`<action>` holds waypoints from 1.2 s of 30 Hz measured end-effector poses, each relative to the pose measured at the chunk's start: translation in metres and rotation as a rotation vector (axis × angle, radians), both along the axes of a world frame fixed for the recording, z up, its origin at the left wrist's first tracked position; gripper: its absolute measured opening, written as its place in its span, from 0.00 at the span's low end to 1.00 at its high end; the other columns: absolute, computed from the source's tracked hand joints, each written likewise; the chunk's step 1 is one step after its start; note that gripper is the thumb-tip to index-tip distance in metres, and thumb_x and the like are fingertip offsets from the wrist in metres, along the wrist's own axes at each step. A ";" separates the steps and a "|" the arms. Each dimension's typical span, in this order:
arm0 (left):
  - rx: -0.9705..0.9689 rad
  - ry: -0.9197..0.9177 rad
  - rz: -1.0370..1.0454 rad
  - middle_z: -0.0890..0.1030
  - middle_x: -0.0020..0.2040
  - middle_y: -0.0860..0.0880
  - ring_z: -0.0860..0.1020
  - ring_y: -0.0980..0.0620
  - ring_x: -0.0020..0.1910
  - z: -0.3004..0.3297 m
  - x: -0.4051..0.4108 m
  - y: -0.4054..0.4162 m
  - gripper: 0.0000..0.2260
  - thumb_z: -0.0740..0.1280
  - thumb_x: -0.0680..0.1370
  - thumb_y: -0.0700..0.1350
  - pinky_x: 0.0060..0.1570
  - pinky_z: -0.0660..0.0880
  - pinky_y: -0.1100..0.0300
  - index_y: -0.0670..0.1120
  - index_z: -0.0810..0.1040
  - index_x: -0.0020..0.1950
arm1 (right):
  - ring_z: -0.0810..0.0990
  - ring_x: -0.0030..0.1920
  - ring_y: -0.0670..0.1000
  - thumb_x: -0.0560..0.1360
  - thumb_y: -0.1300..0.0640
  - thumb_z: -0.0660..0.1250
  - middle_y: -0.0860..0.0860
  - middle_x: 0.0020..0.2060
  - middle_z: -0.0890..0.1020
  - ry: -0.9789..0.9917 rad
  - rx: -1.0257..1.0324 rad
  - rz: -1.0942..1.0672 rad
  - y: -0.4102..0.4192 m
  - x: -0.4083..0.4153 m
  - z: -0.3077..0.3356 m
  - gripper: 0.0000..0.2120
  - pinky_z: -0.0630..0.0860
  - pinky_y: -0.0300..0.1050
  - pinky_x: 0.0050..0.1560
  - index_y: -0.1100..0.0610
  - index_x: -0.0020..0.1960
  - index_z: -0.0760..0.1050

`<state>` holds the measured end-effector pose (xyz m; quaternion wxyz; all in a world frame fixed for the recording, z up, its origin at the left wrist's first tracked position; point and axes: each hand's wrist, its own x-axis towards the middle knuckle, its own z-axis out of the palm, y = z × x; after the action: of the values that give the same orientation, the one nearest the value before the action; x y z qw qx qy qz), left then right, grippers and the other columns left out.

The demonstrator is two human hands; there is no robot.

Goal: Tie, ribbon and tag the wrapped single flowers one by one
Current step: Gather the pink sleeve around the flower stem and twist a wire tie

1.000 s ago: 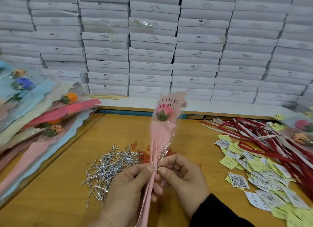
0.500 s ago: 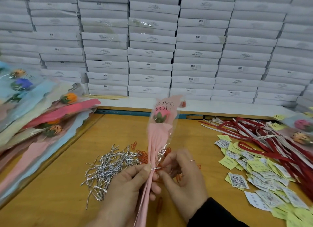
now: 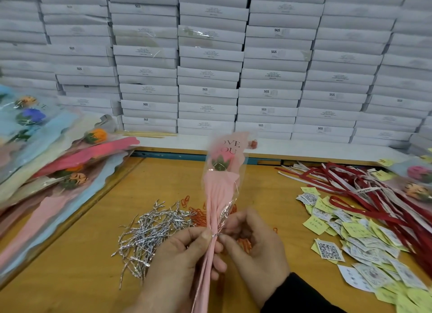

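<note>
A single pink flower in a pink and clear wrap [image 3: 221, 184] stands nearly upright over the table's middle. My left hand [image 3: 177, 266] grips its gathered neck, thumb pressed at the pinch point. A silver twist tie [image 3: 216, 235] circles that neck, and my right hand [image 3: 254, 249] pinches the tie's end beside the wrap. A loose pile of silver twist ties [image 3: 149, 233] lies just left of my hands. Red and white ribbons [image 3: 364, 196] and yellow and QR-code tags [image 3: 346, 238] spread over the right side.
Wrapped flowers [image 3: 46, 167] are stacked on the left. More wrapped flowers [image 3: 418, 179] lie at the far right. Orange paper clips [image 3: 198, 215] sit behind my hands. White boxes [image 3: 210, 62] are stacked as a wall along the back. The wooden table [image 3: 163, 184] shows between the piles.
The right hand opened up and turned while working the tie, then closed its fingertips on the tie end. The flower leaned slightly and stayed in my left hand's grip.
</note>
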<state>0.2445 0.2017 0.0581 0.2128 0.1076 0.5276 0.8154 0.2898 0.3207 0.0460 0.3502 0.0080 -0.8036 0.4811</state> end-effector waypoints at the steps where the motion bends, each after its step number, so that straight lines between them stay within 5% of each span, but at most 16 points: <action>1: 0.005 -0.001 0.004 0.74 0.24 0.38 0.71 0.49 0.16 0.000 0.001 0.000 0.08 0.64 0.71 0.35 0.15 0.67 0.66 0.34 0.76 0.33 | 0.78 0.38 0.42 0.68 0.69 0.70 0.41 0.35 0.78 0.003 0.018 -0.010 -0.001 0.000 0.000 0.16 0.73 0.32 0.41 0.48 0.38 0.72; 9: 0.031 -0.005 0.007 0.76 0.25 0.39 0.71 0.49 0.16 0.003 0.004 0.004 0.03 0.63 0.70 0.34 0.14 0.67 0.66 0.34 0.73 0.38 | 0.81 0.37 0.46 0.67 0.74 0.70 0.53 0.36 0.82 0.012 -0.149 0.027 -0.003 0.000 0.003 0.19 0.77 0.38 0.41 0.49 0.34 0.79; 20: 0.067 -0.007 -0.058 0.75 0.24 0.38 0.72 0.47 0.15 0.003 0.006 0.002 0.02 0.60 0.74 0.31 0.13 0.68 0.64 0.35 0.70 0.41 | 0.73 0.24 0.41 0.73 0.70 0.65 0.48 0.23 0.78 -0.229 -0.563 0.215 -0.005 0.001 0.010 0.09 0.70 0.33 0.27 0.61 0.36 0.77; 31: 0.010 0.061 -0.180 0.76 0.26 0.38 0.75 0.46 0.20 -0.006 -0.001 0.002 0.10 0.66 0.64 0.37 0.19 0.72 0.61 0.37 0.70 0.42 | 0.68 0.19 0.44 0.77 0.66 0.56 0.49 0.22 0.73 -0.609 -0.584 0.379 0.006 0.002 0.019 0.14 0.59 0.35 0.19 0.58 0.35 0.72; 36: 0.004 0.045 -0.120 0.76 0.26 0.38 0.73 0.48 0.20 -0.007 -0.004 0.002 0.03 0.65 0.69 0.33 0.20 0.72 0.63 0.37 0.72 0.40 | 0.69 0.18 0.45 0.76 0.68 0.62 0.52 0.22 0.75 -0.504 -0.606 0.322 0.005 0.001 0.017 0.06 0.61 0.34 0.17 0.62 0.41 0.71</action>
<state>0.2408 0.2033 0.0506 0.2491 0.1580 0.5234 0.7994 0.2908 0.3257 0.0631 0.0496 -0.0880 -0.6748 0.7311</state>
